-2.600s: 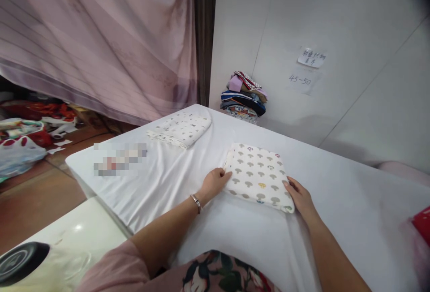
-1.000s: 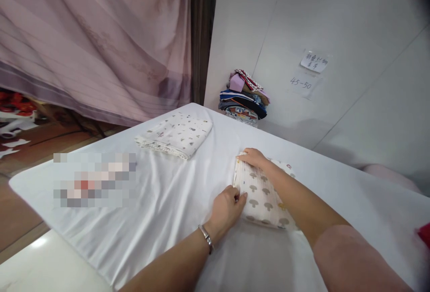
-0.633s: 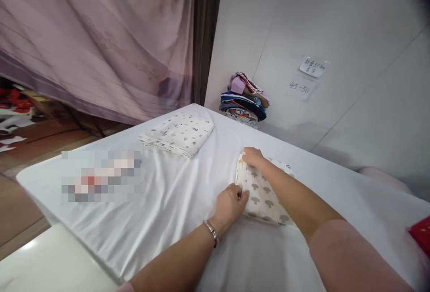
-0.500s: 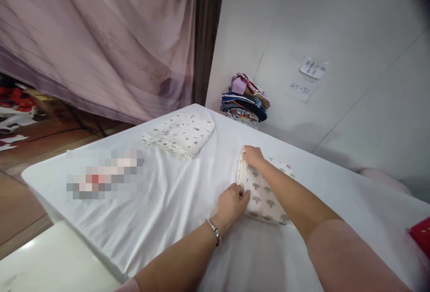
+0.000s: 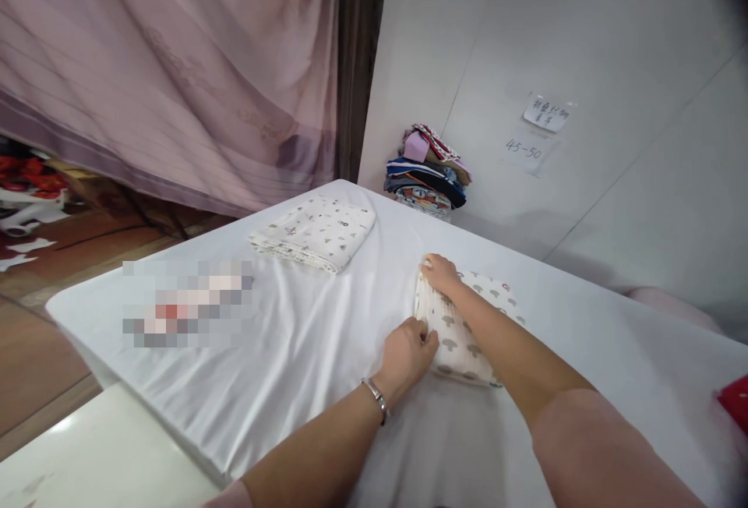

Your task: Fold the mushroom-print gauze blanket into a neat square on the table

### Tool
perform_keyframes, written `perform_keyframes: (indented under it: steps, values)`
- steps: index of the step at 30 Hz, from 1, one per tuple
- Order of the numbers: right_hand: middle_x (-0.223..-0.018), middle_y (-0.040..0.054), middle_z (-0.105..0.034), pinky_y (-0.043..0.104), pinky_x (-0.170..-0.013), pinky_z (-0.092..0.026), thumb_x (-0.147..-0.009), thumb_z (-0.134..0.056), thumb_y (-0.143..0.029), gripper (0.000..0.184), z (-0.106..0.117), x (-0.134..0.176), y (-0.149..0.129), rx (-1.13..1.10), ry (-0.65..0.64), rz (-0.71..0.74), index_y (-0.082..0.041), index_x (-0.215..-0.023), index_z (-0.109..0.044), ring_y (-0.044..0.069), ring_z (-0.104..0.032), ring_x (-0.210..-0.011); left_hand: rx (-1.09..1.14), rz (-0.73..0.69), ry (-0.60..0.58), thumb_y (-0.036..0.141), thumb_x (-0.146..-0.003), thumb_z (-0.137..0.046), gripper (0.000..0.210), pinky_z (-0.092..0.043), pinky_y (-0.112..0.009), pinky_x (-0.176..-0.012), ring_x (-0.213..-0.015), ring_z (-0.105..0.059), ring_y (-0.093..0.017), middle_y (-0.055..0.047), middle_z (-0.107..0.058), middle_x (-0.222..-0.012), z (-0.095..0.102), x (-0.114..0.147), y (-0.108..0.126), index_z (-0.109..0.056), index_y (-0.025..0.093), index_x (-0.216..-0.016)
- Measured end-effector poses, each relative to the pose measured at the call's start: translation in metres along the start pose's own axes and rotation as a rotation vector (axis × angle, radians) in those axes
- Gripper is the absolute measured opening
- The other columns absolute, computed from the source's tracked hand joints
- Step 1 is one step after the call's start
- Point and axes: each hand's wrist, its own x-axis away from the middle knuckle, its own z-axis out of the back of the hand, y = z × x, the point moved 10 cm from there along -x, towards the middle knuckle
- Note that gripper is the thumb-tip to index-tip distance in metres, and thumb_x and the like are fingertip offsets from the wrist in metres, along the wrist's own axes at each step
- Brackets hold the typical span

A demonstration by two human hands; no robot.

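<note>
A folded white cloth with grey mushroom prints [image 5: 467, 344] lies on the white-covered table [image 5: 280, 352]. My left hand [image 5: 407, 354], with a metal band at the wrist, is closed on the cloth's near left corner. At the far left corner my right hand [image 5: 441, 274] has its fingers closed over the cloth's edge. My right forearm covers part of the cloth. Farther back to the left rests a second folded cloth [image 5: 319, 231], white with small dark prints, untouched by either hand.
A blurred-out item [image 5: 190, 305] lies on the table's left side. Past the far edge stands a pile of folded clothes [image 5: 428, 169] against the grey wall [image 5: 561, 40]. A pink curtain [image 5: 192, 64] hangs at the back left. Something red [image 5: 733, 407] is at the right edge.
Both hands keep their hold on the mushroom-print cloth and have barely moved. The view has shifted slightly.
</note>
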Motion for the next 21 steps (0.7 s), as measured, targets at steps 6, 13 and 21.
perform_keyframes:
  steps: [6,13,21]
  values:
    - [-0.144,0.01,-0.037,0.041,-0.107,-0.018,-0.092,-0.033,-0.041,0.047,0.01,0.033,0.001,-0.054,0.152,0.098,-0.018,-0.133,-0.037,0.023,-0.026,-0.134,-0.032,-0.005,-0.001,0.027,-0.08,-0.048,0.023,-0.027,-0.026,-0.056,-0.058,-0.045,-0.012,-0.001,-0.054,-0.067,-0.003,0.0,-0.001,-0.05,0.018,-0.06]
    - [-0.145,0.0112,-0.035,0.048,-0.108,-0.01,-0.092,-0.028,-0.053,0.055,-0.025,0.039,-0.01,-0.017,-0.061,0.155,-0.019,-0.135,-0.036,0.026,-0.02,-0.137,-0.022,-0.001,-0.003,0.024,-0.078,-0.047,0.02,-0.027,-0.025,-0.056,-0.058,-0.043,-0.011,0.0,-0.052,-0.066,-0.003,-0.002,-0.002,-0.046,0.018,-0.059]
    - [-0.139,0.0097,-0.042,0.048,-0.107,-0.014,-0.092,-0.029,-0.05,0.048,-0.01,0.042,-0.012,-0.092,-0.037,0.157,-0.021,-0.128,-0.043,0.024,-0.028,-0.132,-0.008,-0.021,0.017,0.023,-0.076,-0.046,0.023,-0.026,-0.024,-0.055,-0.056,-0.039,-0.01,0.002,-0.046,-0.062,0.002,-0.001,0.001,-0.037,0.019,-0.056]
